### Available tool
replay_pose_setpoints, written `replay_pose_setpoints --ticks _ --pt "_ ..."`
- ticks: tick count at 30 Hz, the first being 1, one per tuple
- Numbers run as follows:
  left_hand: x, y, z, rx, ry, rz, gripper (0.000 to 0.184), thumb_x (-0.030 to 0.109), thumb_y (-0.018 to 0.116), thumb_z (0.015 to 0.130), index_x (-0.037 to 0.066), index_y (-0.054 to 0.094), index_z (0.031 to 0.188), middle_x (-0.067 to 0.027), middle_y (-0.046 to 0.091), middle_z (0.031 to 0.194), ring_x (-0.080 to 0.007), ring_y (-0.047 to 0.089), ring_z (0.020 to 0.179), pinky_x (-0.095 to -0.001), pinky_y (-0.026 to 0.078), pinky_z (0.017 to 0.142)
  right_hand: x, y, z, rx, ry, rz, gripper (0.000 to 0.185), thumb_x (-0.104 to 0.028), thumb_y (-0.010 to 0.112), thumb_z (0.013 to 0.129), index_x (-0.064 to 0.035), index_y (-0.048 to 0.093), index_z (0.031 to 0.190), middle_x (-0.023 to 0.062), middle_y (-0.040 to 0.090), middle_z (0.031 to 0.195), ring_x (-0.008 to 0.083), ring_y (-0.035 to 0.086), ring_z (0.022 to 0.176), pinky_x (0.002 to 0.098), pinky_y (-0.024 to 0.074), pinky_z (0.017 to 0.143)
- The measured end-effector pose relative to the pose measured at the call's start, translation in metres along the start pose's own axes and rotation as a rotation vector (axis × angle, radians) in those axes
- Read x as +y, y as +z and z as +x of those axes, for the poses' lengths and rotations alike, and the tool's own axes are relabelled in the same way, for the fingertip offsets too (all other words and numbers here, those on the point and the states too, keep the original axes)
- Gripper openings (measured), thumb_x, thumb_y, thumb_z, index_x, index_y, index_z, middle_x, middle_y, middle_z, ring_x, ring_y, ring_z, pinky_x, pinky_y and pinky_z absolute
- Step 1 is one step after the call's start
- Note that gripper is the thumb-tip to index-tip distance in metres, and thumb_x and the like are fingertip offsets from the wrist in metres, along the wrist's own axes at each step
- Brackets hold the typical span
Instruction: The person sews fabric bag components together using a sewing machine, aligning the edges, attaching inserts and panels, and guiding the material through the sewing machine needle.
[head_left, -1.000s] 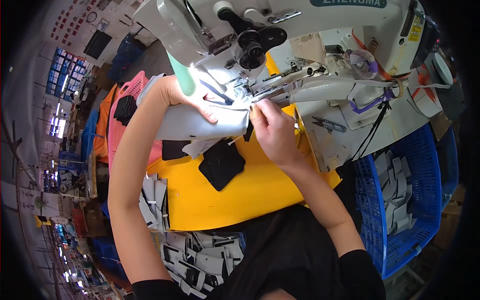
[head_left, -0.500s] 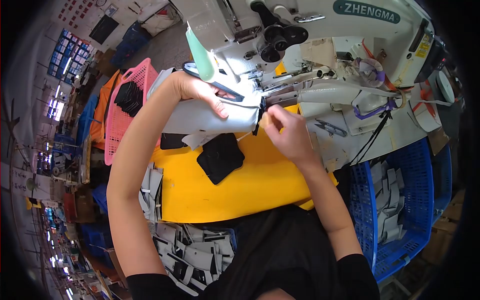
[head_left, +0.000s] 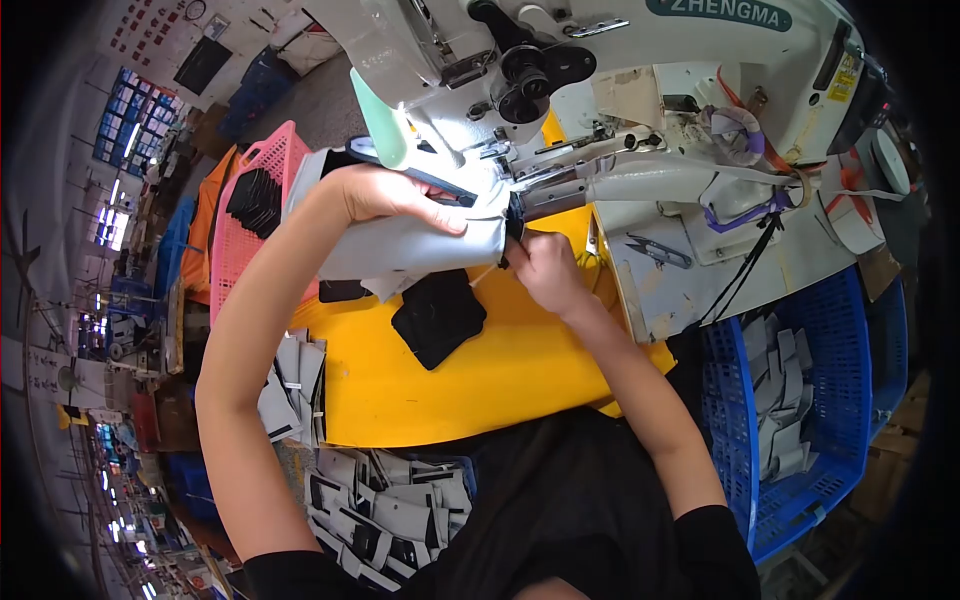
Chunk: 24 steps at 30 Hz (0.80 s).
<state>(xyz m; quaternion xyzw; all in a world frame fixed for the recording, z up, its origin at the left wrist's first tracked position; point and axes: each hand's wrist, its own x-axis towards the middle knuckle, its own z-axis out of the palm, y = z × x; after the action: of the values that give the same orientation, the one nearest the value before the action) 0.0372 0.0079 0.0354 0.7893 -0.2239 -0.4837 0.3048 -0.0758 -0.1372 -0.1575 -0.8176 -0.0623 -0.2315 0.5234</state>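
A light grey fabric piece (head_left: 420, 246) with a dark edge lies at the free arm of the sewing machine (head_left: 560, 190), under its bright lamp. My left hand (head_left: 405, 198) grips the top of this piece, thumb on the outside and the other fingers partly hidden. My right hand (head_left: 545, 268) is closed on the black edging (head_left: 514, 222) at the right end of the piece, just below the machine arm. Below the fabric, a stack of black pieces (head_left: 438, 318) rests on the yellow surface (head_left: 400, 400).
A pink basket (head_left: 230, 255) with black pieces stands at the left. Blue baskets (head_left: 740, 430) with grey strips are at the right. More grey pieces (head_left: 400, 510) lie near my lap. Snips (head_left: 660, 250) rest on the machine table (head_left: 640, 290).
Since half a second ago, my right hand has moved from beside the fabric's end onto its black edging. Earlier it pinched that end higher up. My left hand stays on the fabric.
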Motion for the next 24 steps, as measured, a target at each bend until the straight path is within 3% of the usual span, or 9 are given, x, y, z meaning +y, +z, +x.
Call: replay_pose_setpoints --ticks 5,9,13,19,24 --pt "0.003 0.002 0.001 -0.035 0.054 0.010 0.062 0.026 0.086 0.071 0.005 0.061 0.124 -0.0043 0.064 0.118 -0.0131 0.057 0.106 -0.0268 0.046 0.092 0.003 0.009 -0.002 0.101 -0.009 0.037 0.013 -0.007 0.062 0.082 0.0054 0.061 0.080 0.0230 0.060 0.066 0.0392 0.062 0.061 0.0417 0.0471 0.055" --pt "0.005 0.021 -0.008 0.085 0.094 -0.130 0.060 0.031 0.085 0.072 0.006 0.063 0.121 -0.0053 0.064 0.118 -0.0147 0.058 0.107 -0.0274 0.045 0.093 0.009 0.014 -0.002 0.154 -0.087 -0.010 0.009 -0.006 0.061 0.082 0.0035 0.061 0.079 0.0214 0.060 0.065 0.0373 0.063 0.060 0.0406 0.0479 0.055" --pt "0.005 0.039 -0.006 0.163 -0.078 -0.194 0.057 0.038 0.084 0.073 0.007 0.066 0.117 -0.0070 0.065 0.115 -0.0178 0.058 0.106 -0.0292 0.046 0.092 0.018 0.014 0.001 0.133 -0.109 -0.012 0.008 -0.005 0.059 0.082 0.0015 0.062 0.078 0.0187 0.062 0.064 0.0341 0.065 0.059 0.0393 0.0493 0.055" --pt "-0.008 0.053 0.010 0.352 0.027 -0.004 0.061 0.044 0.083 0.071 0.004 0.066 0.113 -0.0118 0.066 0.113 -0.0205 0.060 0.104 -0.0305 0.045 0.092 0.014 0.006 0.003 -0.023 -0.044 -0.006 0.011 -0.005 0.058 0.083 0.0011 0.063 0.075 0.0145 0.065 0.064 0.0290 0.067 0.059 0.0378 0.0520 0.057" --pt "-0.003 0.063 0.008 0.549 0.166 0.245 0.064 0.046 0.082 0.070 -0.001 0.065 0.110 -0.0154 0.066 0.112 -0.0219 0.060 0.103 -0.0305 0.046 0.092 0.019 0.005 0.003 -0.066 -0.139 -0.020 0.015 -0.004 0.056 0.085 0.0022 0.063 0.075 0.0133 0.066 0.065 0.0256 0.068 0.058 0.0348 0.0528 0.056"
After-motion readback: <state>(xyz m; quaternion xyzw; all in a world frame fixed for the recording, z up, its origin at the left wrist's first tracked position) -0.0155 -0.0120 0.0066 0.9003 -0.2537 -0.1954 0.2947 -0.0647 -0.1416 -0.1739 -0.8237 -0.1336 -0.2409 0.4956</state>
